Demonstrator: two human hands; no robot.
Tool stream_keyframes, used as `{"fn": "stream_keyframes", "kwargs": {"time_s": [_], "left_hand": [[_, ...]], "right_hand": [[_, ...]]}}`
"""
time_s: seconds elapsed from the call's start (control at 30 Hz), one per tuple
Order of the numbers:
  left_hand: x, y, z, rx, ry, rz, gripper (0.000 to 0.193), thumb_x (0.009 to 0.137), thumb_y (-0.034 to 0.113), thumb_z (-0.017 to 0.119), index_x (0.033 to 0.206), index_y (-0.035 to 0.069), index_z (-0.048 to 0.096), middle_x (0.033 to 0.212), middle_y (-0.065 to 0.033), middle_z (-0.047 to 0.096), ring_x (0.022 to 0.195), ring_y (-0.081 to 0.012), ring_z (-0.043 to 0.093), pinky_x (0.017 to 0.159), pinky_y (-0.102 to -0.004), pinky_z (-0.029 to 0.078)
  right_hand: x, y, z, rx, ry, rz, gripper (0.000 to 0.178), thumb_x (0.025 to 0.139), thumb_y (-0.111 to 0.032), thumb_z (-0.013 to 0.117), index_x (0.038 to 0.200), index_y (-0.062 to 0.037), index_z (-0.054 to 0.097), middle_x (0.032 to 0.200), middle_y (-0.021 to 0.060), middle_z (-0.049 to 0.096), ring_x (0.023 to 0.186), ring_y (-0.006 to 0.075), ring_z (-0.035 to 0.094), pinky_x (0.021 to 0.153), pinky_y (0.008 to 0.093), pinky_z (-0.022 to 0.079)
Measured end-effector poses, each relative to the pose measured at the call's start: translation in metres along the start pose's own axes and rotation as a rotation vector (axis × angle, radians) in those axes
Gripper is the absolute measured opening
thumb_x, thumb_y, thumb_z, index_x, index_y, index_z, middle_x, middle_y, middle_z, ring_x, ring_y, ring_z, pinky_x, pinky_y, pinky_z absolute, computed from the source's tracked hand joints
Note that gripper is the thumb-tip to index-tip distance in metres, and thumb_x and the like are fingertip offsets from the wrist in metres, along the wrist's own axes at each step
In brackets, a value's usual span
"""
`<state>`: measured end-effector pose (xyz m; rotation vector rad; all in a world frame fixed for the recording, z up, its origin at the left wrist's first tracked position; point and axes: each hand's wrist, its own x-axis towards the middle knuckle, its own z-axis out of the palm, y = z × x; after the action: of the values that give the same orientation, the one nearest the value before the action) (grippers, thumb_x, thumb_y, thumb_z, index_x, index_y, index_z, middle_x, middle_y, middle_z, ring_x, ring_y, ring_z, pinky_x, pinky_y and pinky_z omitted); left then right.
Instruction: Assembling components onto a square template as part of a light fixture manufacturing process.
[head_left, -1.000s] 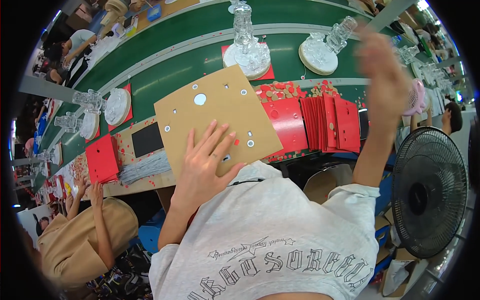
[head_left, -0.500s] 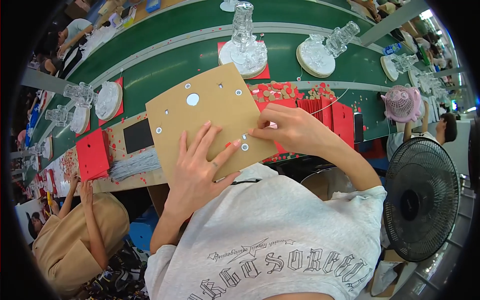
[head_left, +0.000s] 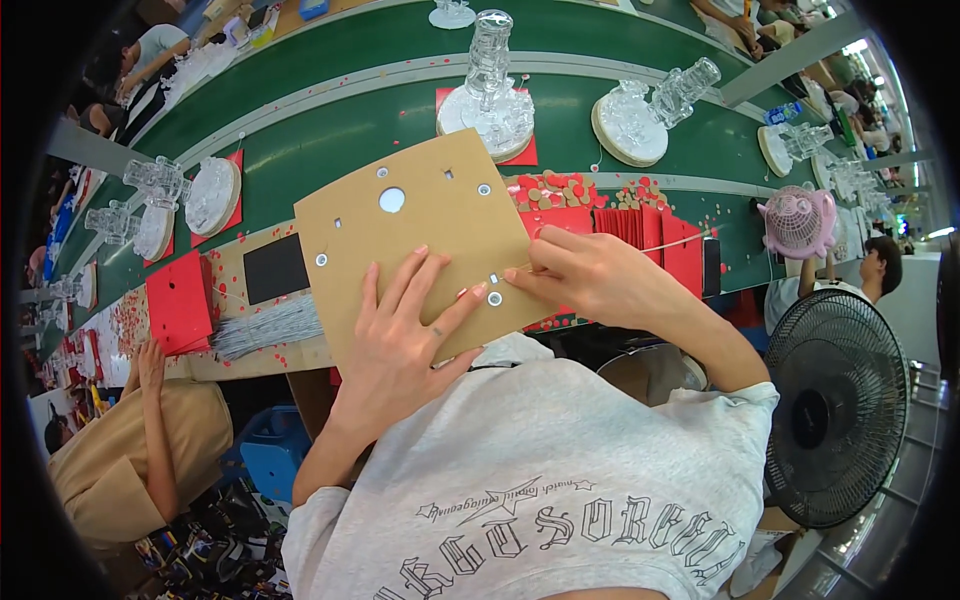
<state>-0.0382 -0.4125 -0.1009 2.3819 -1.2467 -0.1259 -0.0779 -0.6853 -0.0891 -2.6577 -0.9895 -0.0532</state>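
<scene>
A tan square board point(head_left: 430, 240) lies tilted before me, with one large round hole, small rectangular slots and metal-rimmed eyelets. My left hand point(head_left: 400, 340) rests on it, palm down with fingers spread. Close to the slot and eyelet at the board's right edge, my right hand point(head_left: 575, 270) pinches a thin pale wire point(head_left: 684, 243). One end of the wire reaches the slot, while the rest trails out past my right hand. The fingers partly hide where it is gripped.
Clear figurines on round white bases point(head_left: 490, 120) stand along the green conveyor point(head_left: 330, 130). Left are red sheets point(head_left: 180, 302), a black sheet point(head_left: 276, 270) and bundled grey wires point(head_left: 268, 328). More red sheets point(head_left: 683, 250) and a pink fan point(head_left: 798, 222) are right. A co-worker sits at left.
The pale wire's trailing part has swung down from an upward curve to a nearly straight line at right. My right hand stays by the slot, and my left hand remains flat on the board.
</scene>
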Motion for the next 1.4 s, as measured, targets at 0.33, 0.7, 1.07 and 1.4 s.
{"fn": "stream_keyframes", "kwargs": {"time_s": [0.33,0.7,1.07,1.4], "left_hand": [[-0.002,0.002,0.003,0.058,-0.013,0.031,0.058,0.077,0.033,0.082,0.132,0.02,0.068,0.145,-0.0175,0.047,0.14,-0.0363,0.042,0.108,-0.0681,0.033],[0.001,0.002,0.003,0.046,0.002,0.045,0.061,0.075,0.032,0.084,0.132,0.019,0.068,0.145,-0.0172,0.049,0.141,-0.0361,0.043,0.109,-0.0676,0.033],[0.008,-0.001,-0.002,-0.149,0.042,0.008,0.071,0.074,0.032,0.087,0.131,0.005,0.056,0.145,-0.0173,0.053,0.139,-0.0379,0.047,0.11,-0.0685,0.032],[0.058,-0.004,-0.001,0.075,-0.06,0.307,0.019,0.084,0.014,0.071,0.093,-0.001,0.062,0.101,-0.0166,0.057,0.102,-0.0333,0.057,0.088,-0.043,0.047]], "right_hand": [[0.004,0.0,-0.002,-0.035,-0.072,-0.042,0.036,0.086,-0.014,0.064,0.119,-0.0008,0.066,0.103,0.0085,0.056,0.096,0.0216,0.062,0.064,0.0329,0.056],[0.002,0.003,0.01,-0.031,0.046,-0.101,0.035,0.078,-0.008,0.067,0.113,-0.0006,0.068,0.104,0.0084,0.06,0.096,0.0238,0.064,0.07,0.0335,0.06],[0.004,0.01,0.011,-0.03,0.129,-0.132,0.031,0.074,-0.008,0.07,0.103,0.002,0.069,0.1,0.0096,0.06,0.09,0.0259,0.066,0.065,0.0357,0.058],[-0.002,0.0,0.016,0.051,0.12,-0.022,0.034,0.078,-0.016,0.076,0.105,0.0027,0.069,0.108,0.0112,0.063,0.101,0.0272,0.066,0.076,0.0359,0.06]]}}
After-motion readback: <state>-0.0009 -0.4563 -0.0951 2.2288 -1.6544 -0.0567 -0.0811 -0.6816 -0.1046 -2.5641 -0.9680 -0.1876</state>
